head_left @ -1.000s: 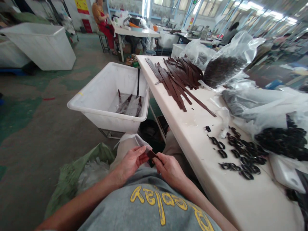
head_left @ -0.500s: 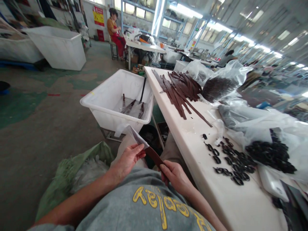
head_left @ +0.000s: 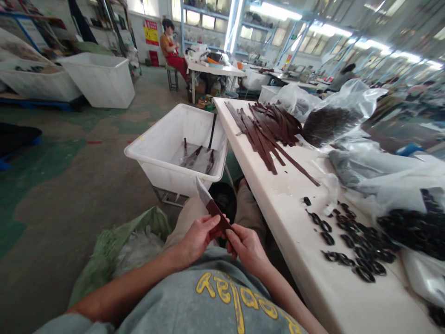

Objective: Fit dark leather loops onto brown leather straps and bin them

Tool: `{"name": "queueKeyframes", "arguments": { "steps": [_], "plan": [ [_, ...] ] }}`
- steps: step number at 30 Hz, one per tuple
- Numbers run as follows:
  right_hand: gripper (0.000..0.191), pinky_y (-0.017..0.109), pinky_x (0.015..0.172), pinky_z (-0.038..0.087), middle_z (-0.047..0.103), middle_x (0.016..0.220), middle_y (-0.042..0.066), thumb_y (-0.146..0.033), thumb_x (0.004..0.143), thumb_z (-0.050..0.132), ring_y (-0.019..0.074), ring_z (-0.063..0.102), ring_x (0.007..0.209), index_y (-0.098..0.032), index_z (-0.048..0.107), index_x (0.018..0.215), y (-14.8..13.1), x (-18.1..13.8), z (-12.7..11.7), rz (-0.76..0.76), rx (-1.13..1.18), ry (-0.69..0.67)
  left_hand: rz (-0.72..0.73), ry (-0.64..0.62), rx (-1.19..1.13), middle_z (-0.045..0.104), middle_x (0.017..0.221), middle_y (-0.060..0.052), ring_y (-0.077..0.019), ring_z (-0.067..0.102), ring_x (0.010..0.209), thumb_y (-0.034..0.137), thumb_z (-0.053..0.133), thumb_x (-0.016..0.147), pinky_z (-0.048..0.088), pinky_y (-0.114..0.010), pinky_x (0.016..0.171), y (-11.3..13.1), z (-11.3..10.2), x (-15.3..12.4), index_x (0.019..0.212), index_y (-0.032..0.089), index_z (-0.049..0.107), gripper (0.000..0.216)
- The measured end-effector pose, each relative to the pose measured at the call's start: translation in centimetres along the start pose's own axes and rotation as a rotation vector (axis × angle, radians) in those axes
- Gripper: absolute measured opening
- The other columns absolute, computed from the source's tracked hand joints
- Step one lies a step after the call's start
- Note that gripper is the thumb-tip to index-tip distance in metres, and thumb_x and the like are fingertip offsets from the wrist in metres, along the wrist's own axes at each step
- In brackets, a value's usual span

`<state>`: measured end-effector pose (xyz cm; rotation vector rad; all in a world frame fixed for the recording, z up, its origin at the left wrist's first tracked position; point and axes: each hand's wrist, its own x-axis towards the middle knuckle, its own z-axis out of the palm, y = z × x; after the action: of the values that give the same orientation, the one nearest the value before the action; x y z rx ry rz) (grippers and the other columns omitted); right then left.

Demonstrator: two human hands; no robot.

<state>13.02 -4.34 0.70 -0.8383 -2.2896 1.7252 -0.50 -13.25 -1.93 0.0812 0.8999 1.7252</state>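
A brown strap [head_left: 214, 209] lies across both of my hands in front of my lap. Its far end has a pale plastic sleeve [head_left: 203, 191] over it, pointing up toward the white bin. My left hand [head_left: 201, 233] pinches the strap partway along, thumb on top. Close to it, my right hand [head_left: 246, 245] grips the near end between thumb and fingers. On the table to the right lies a pile of brown straps [head_left: 267, 127]. Nearer me are several small black loops [head_left: 365, 250].
The white bin [head_left: 153, 169] ahead holds several sleeved straps. Along my right runs the white table [head_left: 278, 204], with plastic bags [head_left: 342, 111] on it. A green sack [head_left: 104, 264] stands at my left. A person [head_left: 170, 46] sits at a far table.
My left hand has slid down the strap, away from the plastic sleeve and closer to my right hand. More brown strap shows beyond it. The camera view has turned slightly left.
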Motion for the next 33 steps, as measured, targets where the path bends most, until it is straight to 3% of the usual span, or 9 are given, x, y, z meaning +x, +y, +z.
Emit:
{"name": "queueKeyframes", "arguments": {
  "steps": [3, 5, 8, 10, 13, 21, 26, 29, 33],
  "plan": [
    [0.031, 0.019, 0.043, 0.040, 0.057, 0.055, -0.003, -0.041, 0.095, 0.044, 0.0096, 0.051, 0.042, -0.018, 0.059, 0.080, -0.5, 1.2, 0.1, -0.043, -0.027, -0.015, -0.029, -0.114, 0.068, 0.073, 0.086, -0.011, -0.0195, 0.068, 0.077, 0.037, 0.083, 0.071, 0.053, -0.029, 0.072, -0.4, -0.3, -0.1, 0.090, 0.009, 0.073, 0.035],
    [0.033, 0.019, 0.045, 0.040, 0.059, 0.055, -0.003, -0.040, 0.096, 0.043, 0.0096, 0.052, 0.043, -0.018, 0.058, 0.077, -0.3, 1.3, -0.1, -0.050, -0.052, -0.022, -0.052, -0.102, 0.017, 0.073, 0.092, -0.011, -0.0206, 0.068, 0.082, 0.045, 0.081, 0.071, 0.054, -0.030, 0.075, 0.5, -1.0, 0.6, 0.096, 0.011, 0.072, 0.043],
    [0.034, 0.020, 0.046, 0.040, 0.060, 0.056, -0.002, -0.039, 0.096, 0.042, 0.0100, 0.053, 0.045, -0.018, 0.058, 0.075, 0.8, 0.8, -0.4, -0.008, -0.082, -0.036, -0.032, 0.089, -0.107, 0.073, 0.091, -0.008, -0.0167, 0.068, 0.078, 0.049, 0.077, 0.075, 0.054, -0.027, 0.069, 2.4, -2.2, 2.7, 0.095, 0.014, 0.070, 0.041],
    [0.033, 0.020, 0.047, 0.041, 0.061, 0.057, -0.002, -0.038, 0.096, 0.042, 0.0107, 0.054, 0.046, -0.018, 0.059, 0.076, 1.6, 0.4, -0.6, 0.032, -0.087, -0.058, 0.004, 0.211, -0.127, 0.072, 0.081, -0.005, -0.0130, 0.066, 0.069, 0.037, 0.080, 0.075, 0.052, -0.022, 0.061, 3.1, -2.9, 3.9, 0.086, 0.014, 0.069, 0.028],
    [0.033, 0.021, 0.048, 0.042, 0.060, 0.056, -0.002, -0.039, 0.095, 0.042, 0.0117, 0.055, 0.047, -0.019, 0.057, 0.075, 2.4, 0.3, -0.7, 0.093, -0.074, -0.076, 0.037, 0.267, -0.118, 0.071, 0.073, -0.001, -0.0105, 0.063, 0.061, 0.023, 0.084, 0.069, 0.048, -0.019, 0.053, 2.6, -3.4, 4.7, 0.079, 0.014, 0.068, 0.021],
    [0.035, 0.021, 0.041, 0.037, 0.055, 0.049, -0.004, -0.044, 0.094, 0.041, 0.0118, 0.051, 0.039, -0.021, 0.054, 0.071, 2.5, 0.9, -0.5, 0.195, -0.130, -0.041, -0.001, 0.291, -0.118, 0.071, 0.074, -0.003, -0.0109, 0.061, 0.061, 0.028, 0.087, 0.064, 0.048, -0.022, 0.057, -0.3, -3.3, 2.9, 0.079, 0.013, 0.071, 0.027],
    [0.037, 0.021, 0.039, 0.036, 0.054, 0.047, -0.004, -0.046, 0.092, 0.043, 0.0106, 0.049, 0.037, -0.021, 0.051, 0.067, 2.1, 2.6, 0.2, 0.169, -0.082, -0.008, -0.132, 0.153, -0.038, 0.070, 0.075, -0.006, -0.0133, 0.061, 0.065, 0.032, 0.087, 0.063, 0.048, -0.025, 0.065, -1.9, -1.9, 1.8, 0.077, 0.010, 0.074, 0.030],
    [0.039, 0.021, 0.041, 0.039, 0.055, 0.051, -0.003, -0.050, 0.093, 0.041, 0.0109, 0.051, 0.040, -0.021, 0.050, 0.068, 2.3, 3.6, 0.3, 0.164, -0.025, -0.016, -0.109, 0.073, 0.036, 0.070, 0.074, -0.006, -0.0152, 0.061, 0.068, 0.035, 0.085, 0.066, 0.047, -0.028, 0.069, -2.2, -1.6, 2.0, 0.075, 0.012, 0.074, 0.027],
    [0.035, 0.022, 0.051, 0.046, 0.065, 0.066, 0.000, -0.049, 0.092, 0.047, 0.0126, 0.060, 0.054, -0.018, 0.057, 0.078, 3.5, 2.6, -0.9, 0.172, 0.021, -0.146, -0.013, 0.186, 0.022, 0.072, 0.081, -0.007, -0.0167, 0.062, 0.074, 0.036, 0.086, 0.063, 0.045, -0.028, 0.071, -0.7, -2.7, 3.2, 0.079, 0.012, 0.076, 0.031]
  ]
}}
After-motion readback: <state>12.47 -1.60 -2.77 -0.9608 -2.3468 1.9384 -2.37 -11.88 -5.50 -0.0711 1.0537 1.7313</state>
